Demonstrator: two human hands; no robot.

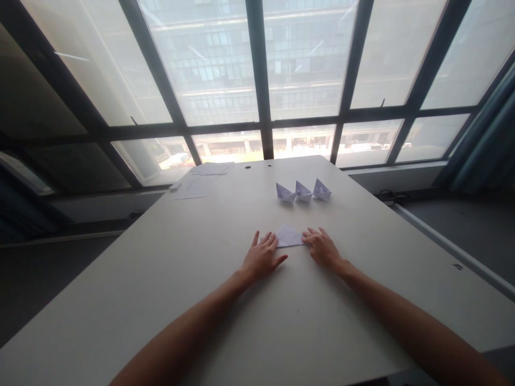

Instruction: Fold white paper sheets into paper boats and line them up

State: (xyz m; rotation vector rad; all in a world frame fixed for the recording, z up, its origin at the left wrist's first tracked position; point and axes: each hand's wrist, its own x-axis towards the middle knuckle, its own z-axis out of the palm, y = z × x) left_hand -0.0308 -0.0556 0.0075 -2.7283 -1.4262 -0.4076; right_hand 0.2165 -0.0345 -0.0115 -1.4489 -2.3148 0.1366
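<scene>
A folded piece of paper [288,236] lies flat on the table [161,279], between the 2 hands. The left hand [261,258] and right hand [322,249] rest palm down, their fingers spread apart and touching the paper's 2 sides, not clamped on it. Farther along the table, 3 paper boats [303,191] stand in a row, with loose sheets [196,187] off to the left.

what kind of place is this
Looks like an office or meeting room, probably on an upper floor. A long white table with loose sheets of paper on it stands by large dark-framed windows, which look out on a multi-storey building.
</scene>
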